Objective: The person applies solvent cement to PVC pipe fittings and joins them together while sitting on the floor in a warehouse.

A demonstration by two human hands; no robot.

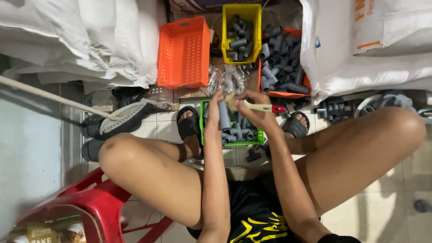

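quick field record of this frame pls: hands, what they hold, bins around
left hand: holds grey pipe piece, upright
right hand: holds brush, bristles at pipe top
below hands: green basket of grey fittings
ahead: orange basket empty; yellow bin and orange tray hold fittings
seat: red stool

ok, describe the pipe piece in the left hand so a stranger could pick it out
Start at the small green basket on the floor between the person's sandalled feet. Just above its left edge, the left hand grips one grey pipe piece, held upright. The other grey pieces lie loose in baskets; only this one is held.
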